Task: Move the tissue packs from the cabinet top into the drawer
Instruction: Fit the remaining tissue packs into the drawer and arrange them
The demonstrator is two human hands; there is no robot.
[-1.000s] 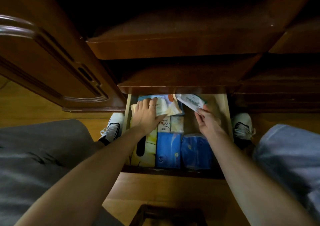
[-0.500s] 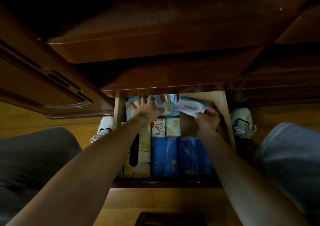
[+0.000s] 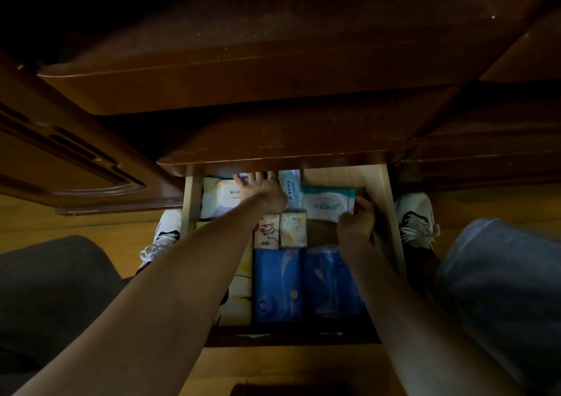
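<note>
Down in the open wooden drawer (image 3: pixel 391 213), the right hand (image 3: pixel 355 224) pinches the near edge of a white-and-teal wipes pack (image 3: pixel 328 203), fingers curled shut on it, the pack lying flat at the back right. Left hand (image 3: pixel 262 187) rests palm down with fingers spread flat at the back, partly over a large white wipes pack (image 3: pixel 221 197) and just beside an upright pale blue pack (image 3: pixel 290 184); it grips nothing. Nearer lie two small pocket tissue packs (image 3: pixel 280 231), side by side, then two blue tissue packs (image 3: pixel 306 283) and a yellow tissue box (image 3: pixel 238 295) along the left wall
</note>
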